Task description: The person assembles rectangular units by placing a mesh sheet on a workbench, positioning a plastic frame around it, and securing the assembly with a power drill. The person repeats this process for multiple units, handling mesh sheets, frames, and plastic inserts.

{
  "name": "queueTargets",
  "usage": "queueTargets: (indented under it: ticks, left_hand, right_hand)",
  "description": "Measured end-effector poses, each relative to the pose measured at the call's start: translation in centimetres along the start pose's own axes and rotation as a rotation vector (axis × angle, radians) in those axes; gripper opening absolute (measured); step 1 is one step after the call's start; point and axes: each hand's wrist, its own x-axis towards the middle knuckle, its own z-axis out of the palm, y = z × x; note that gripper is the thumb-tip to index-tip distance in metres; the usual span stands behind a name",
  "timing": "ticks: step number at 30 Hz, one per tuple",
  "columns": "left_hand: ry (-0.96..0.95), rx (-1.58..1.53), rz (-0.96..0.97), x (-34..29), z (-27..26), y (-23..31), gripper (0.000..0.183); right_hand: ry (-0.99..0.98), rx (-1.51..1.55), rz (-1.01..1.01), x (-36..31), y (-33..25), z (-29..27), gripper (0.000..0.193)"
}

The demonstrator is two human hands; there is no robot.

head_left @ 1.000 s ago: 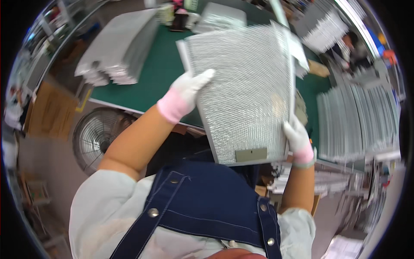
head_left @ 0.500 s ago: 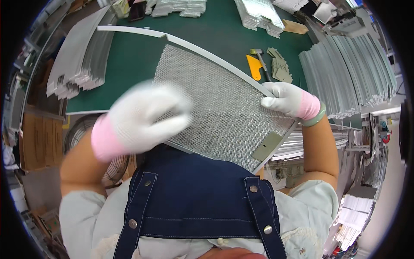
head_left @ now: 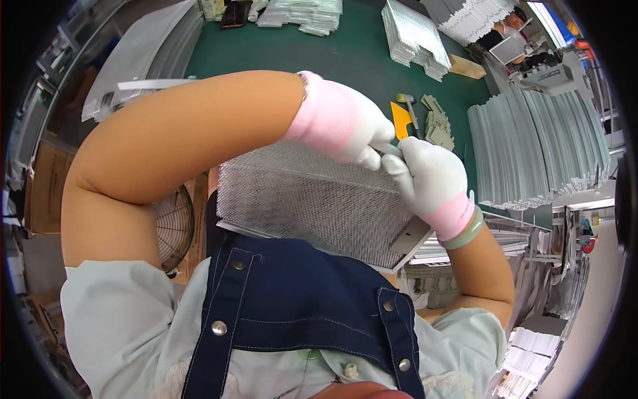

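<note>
A silver metal mesh filter panel (head_left: 299,199) lies tilted over the front of the table, its near edge against my apron. Above its far edge, my left hand (head_left: 355,130), in a white glove with a pink cuff, is closed on a thin light metal frame strip (head_left: 385,147). From the other side my right hand (head_left: 432,173), gloved alike, pinches the same strip close to the left fingertips. My left forearm crosses over the panel's far side and hides much of the strip, whose far end sticks out at the left. A grey plate sits at the panel's near right corner.
Beyond my hands lie a yellow scraper (head_left: 401,121), a hammer (head_left: 413,114) and small grey-green plates (head_left: 438,125). Stacks of metal strips (head_left: 518,153) stand at right, mesh sheets (head_left: 415,40) at the back, more strips (head_left: 139,60) at left. A fan (head_left: 174,226) is below.
My left hand has swung from over the panel's left part across to the right, and now holds the strip beside my right hand. The panel has shifted and tilted.
</note>
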Motion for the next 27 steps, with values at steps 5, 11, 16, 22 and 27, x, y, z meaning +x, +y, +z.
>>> queueTargets:
  ticks: [5,11,16,22,27]
  left_hand:
    - [0.32,0.299,0.006,-2.6,2.0,-2.7,0.037]
    - [0.338,0.281,-0.093,-4.1,3.1,-2.6,0.035]
    - [0.109,0.005,-0.245,-3.9,1.3,-2.1,0.031]
    - [0.204,0.156,-0.232,-4.3,2.4,-2.2,0.029]
    - [0.245,0.196,-0.217,-4.3,3.0,-2.6,0.028]
  right_hand:
    - [0.005,0.025,0.024,-0.1,1.4,1.2,0.037]
    - [0.093,0.007,-0.081,0.4,0.9,2.3,0.038]
    - [0.039,0.018,-0.111,1.8,0.7,1.8,0.037]
    - [0.109,-0.092,-0.195,2.3,1.1,2.9,0.036]
    - [0.019,-0.028,-0.148,3.0,0.8,3.0,0.034]
